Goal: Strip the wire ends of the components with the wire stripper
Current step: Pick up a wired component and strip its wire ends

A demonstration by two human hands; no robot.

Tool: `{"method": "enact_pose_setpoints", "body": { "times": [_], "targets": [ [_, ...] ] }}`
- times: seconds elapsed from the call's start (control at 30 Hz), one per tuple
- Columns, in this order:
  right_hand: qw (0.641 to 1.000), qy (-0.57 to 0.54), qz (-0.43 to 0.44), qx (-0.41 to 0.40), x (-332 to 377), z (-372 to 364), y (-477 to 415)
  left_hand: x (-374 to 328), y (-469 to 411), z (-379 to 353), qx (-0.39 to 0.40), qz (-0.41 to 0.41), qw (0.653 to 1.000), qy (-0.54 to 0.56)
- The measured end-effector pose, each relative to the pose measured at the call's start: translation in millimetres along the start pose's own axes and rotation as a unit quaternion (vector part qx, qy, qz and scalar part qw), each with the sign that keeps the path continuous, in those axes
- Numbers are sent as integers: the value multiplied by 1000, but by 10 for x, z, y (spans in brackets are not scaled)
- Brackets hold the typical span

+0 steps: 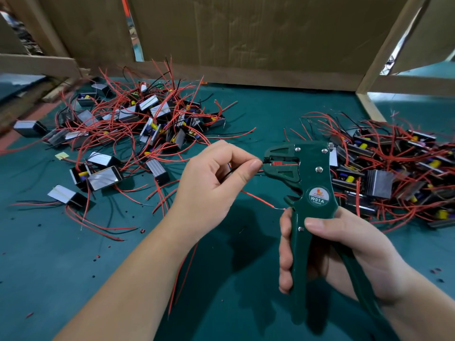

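A brown cardboard wall (246, 28) stood behind a teal green table (221, 291). Two heaps of small boxed components with red and black leads lay on the table: a large pile (138, 119) at far left and another pile (394, 168) at right, well apart. Between them, near the viewer, the right hand (344, 247) was clenched around the handles of a dark green wire stripper (317, 188), held upright with its head pointing left. The left hand (216, 178) pinched a thin black wire (227, 174) between thumb and forefinger, its end inside the stripper's jaws. A red wire (256, 198) with a bared tip hung just below. Tiny insulation scraps (142, 231) dotted the table.
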State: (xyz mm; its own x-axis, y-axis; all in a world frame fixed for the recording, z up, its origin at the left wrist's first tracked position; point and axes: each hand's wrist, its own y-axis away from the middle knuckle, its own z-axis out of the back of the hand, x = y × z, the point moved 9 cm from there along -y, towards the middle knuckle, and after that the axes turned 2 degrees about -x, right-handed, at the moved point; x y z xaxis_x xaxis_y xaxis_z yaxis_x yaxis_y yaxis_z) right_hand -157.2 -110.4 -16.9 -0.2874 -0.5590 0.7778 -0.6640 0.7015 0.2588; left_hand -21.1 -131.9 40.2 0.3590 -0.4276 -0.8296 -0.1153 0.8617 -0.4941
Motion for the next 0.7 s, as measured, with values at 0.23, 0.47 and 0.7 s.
{"method": "enact_pose_setpoints", "body": {
  "times": [0.23, 0.47, 0.7],
  "targets": [
    [997, 58, -27, 33, -24, -15, 131, 29, -8, -3, 3, 4, 1000, 0],
    [998, 33, 0, -47, -80, 24, 112, 187, 18, -59, 50, 60, 997, -25],
    [985, -62, 105, -125, 164, 229, 48, 229, 51, -236, 165, 5, 963, -213]
  ]
}}
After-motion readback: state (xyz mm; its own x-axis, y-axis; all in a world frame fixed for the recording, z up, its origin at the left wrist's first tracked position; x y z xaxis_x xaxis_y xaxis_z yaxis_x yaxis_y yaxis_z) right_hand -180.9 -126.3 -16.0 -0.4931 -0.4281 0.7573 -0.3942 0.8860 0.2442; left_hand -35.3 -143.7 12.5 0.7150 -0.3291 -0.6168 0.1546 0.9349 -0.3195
